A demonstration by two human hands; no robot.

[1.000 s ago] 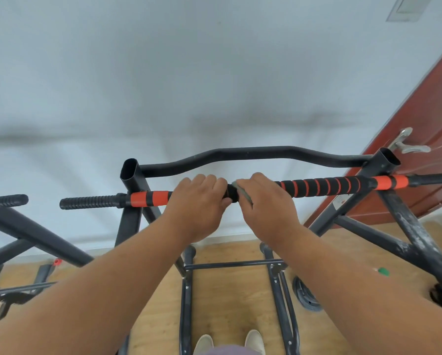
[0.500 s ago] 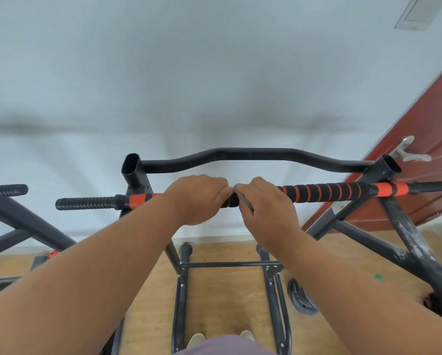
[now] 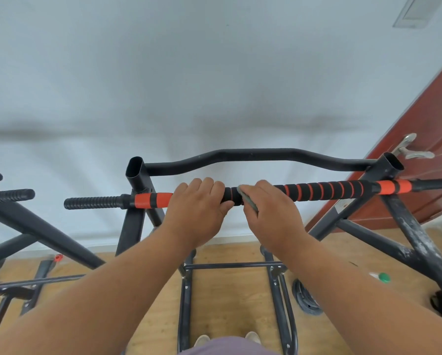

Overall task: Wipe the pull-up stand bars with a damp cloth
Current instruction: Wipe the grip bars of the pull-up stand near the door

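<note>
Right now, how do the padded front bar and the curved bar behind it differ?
The padded front bar is straight with black-and-orange foam; the curved bar is bare black metal, bowed up in the middle. Both hands grip the front bar, the left hand bare, the right hand over a cloth; nothing touches the curved bar. Both span the same two uprights.

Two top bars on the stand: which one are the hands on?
The straight foam bar with orange bands, nearer the person. Both hands grip it; the bare curved bar behind is untouched.
</note>
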